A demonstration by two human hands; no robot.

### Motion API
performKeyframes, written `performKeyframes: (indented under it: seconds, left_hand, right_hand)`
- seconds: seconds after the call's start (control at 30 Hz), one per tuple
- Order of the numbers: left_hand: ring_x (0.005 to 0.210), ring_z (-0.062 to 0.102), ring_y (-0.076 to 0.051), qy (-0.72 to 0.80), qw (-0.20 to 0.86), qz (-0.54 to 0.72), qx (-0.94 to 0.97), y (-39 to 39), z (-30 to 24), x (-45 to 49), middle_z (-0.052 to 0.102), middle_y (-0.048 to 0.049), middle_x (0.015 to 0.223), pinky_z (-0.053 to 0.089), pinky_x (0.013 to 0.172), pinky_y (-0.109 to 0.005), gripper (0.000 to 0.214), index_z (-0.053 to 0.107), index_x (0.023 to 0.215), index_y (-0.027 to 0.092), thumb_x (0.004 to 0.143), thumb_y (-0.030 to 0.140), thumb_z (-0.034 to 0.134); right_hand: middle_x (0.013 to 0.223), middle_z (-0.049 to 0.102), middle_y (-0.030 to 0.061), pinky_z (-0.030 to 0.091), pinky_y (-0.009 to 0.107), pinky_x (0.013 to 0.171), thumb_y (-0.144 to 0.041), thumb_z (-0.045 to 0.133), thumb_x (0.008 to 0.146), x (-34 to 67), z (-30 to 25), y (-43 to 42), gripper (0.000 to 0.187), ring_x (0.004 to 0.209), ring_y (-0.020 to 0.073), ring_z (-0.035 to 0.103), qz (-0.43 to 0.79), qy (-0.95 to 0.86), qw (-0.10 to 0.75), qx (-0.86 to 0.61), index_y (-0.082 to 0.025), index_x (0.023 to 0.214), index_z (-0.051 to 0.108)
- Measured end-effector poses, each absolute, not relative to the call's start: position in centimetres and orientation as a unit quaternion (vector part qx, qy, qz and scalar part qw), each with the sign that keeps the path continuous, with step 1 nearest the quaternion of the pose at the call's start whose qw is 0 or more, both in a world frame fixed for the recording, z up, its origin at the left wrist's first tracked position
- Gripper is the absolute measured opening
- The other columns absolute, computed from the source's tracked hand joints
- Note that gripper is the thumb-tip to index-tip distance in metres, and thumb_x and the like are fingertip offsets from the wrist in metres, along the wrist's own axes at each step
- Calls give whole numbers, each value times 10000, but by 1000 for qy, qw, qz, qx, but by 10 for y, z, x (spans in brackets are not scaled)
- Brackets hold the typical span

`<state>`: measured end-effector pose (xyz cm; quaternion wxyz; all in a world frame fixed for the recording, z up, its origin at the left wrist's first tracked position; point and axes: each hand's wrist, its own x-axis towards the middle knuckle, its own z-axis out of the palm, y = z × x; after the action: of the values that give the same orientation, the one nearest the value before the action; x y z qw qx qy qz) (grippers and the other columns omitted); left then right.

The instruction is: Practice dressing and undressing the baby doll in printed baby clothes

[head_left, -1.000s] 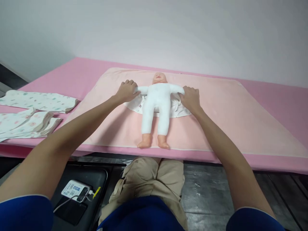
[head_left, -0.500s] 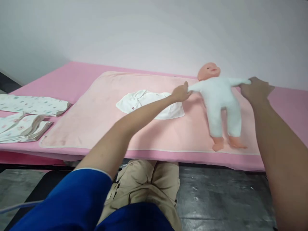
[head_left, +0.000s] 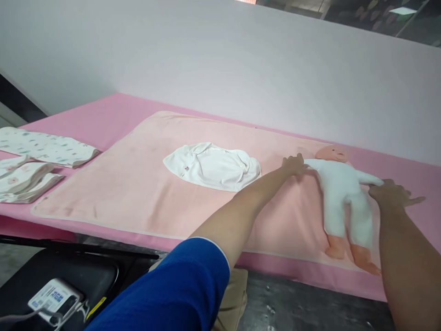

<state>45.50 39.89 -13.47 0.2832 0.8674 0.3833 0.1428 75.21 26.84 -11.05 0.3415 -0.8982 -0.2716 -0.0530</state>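
Note:
A baby doll point(head_left: 347, 197) with a white cloth body lies face up at the right end of the pale pink mat point(head_left: 113, 184), its head toward the wall. My left hand point(head_left: 294, 164) is closed on the end of one of the doll's arms. The other arm's end is pinched in my right hand point(head_left: 391, 193), whose outer fingers stick out. To the left of the doll, a white baby garment point(head_left: 217, 168) is spread flat on the mat; my left forearm passes over its near right edge.
Folded patterned cloths point(head_left: 44, 147) lie at the left on the pink table cover point(head_left: 103, 110). A wall point(head_left: 213, 69) rises behind the table. On a black chair point(head_left: 96, 271) at lower left sits a white device point(head_left: 55, 296) with cables.
Both hands have lowered the doll onto the right part of the mat, still holding its arms. The view has turned to the right, and the chair with the white device now shows.

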Motion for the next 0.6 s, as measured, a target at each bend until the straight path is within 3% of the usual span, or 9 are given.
performKeyframes:
  seconds: [0.1, 0.17, 0.23, 0.3, 0.37, 0.43, 0.47, 0.6]
  left_hand:
    - [1521, 531, -392, 373, 260, 142, 879, 399, -145, 454, 629, -315, 1538, 374, 1224, -548, 500, 568, 1512, 100, 1100, 377, 510]
    - [1567, 466, -382, 350, 225, 153, 896, 393, -150, 435, 574, -294, 1609, 318, 1271, -537, 442, 609, 1472, 107, 1059, 243, 534]
    - [1567, 449, -379, 305, 170, 177, 920, 383, -153, 392, 545, -257, 1649, 309, 1281, -529, 428, 630, 1454, 135, 1048, 228, 531]
    - [1525, 488, -374, 263, 129, 209, 933, 369, -154, 324, 558, -197, 1655, 337, 1272, -545, 436, 620, 1474, 205, 1083, 365, 517]
    - [1506, 518, -334, 265, 118, 237, 927, 355, -154, 240, 600, -138, 1620, 337, 1292, -526, 419, 636, 1424, 263, 1094, 479, 494]
    - [1423, 576, -321, 365, 94, 268, 887, 346, -155, 152, 674, -112, 1504, 372, 1267, -519, 370, 658, 1302, 290, 1093, 519, 456]
    - [1375, 595, -332, 428, 72, 274, 858, 344, -156, 111, 689, -116, 1458, 390, 1248, -526, 362, 652, 1279, 290, 1072, 526, 471]
    - [1417, 524, -449, 659, -11, 210, 722, 353, -162, -14, 615, -231, 1510, 400, 1194, -604, 551, 592, 1367, 197, 992, 585, 484]
  right_hand:
    - [1617, 421, 487, 14, 884, 951, -380, 593, 305, 756, -115, 278, 1151, 1678, 567, 213, 33, -183, 225, -956, -342, 1450, 706]
    - [1669, 355, 483, 34, 899, 947, -358, 584, 295, 749, -116, 283, 1324, 1699, 564, 167, 58, -175, 213, -959, -297, 1617, 595]
    - [1689, 324, 470, 79, 896, 994, -427, 610, 351, 728, -114, 280, 1332, 1694, 563, 193, 15, -234, 242, -941, -270, 1672, 548]
    - [1655, 409, 427, 175, 847, 1097, -542, 612, 542, 688, -113, 268, 1106, 1656, 534, 315, -66, -364, 290, -882, -311, 1624, 601]
    - [1504, 627, 294, 319, 728, 1197, -556, 582, 758, 631, -116, 247, 700, 1548, 457, 509, -95, -497, 324, -800, -454, 1444, 674]
    - [1360, 728, 170, 461, 645, 1171, -552, 520, 901, 566, -125, 225, 387, 1377, 413, 654, -50, -591, 312, -742, -510, 1260, 659]
    - [1292, 752, 130, 540, 633, 1077, -567, 507, 932, 534, -131, 217, 291, 1272, 406, 704, -1, -624, 288, -727, -505, 1185, 638]
    - [1058, 764, 73, 613, 582, 852, -674, 509, 975, 443, -155, 213, 312, 975, 378, 759, 155, -662, 201, -705, -387, 1055, 601]
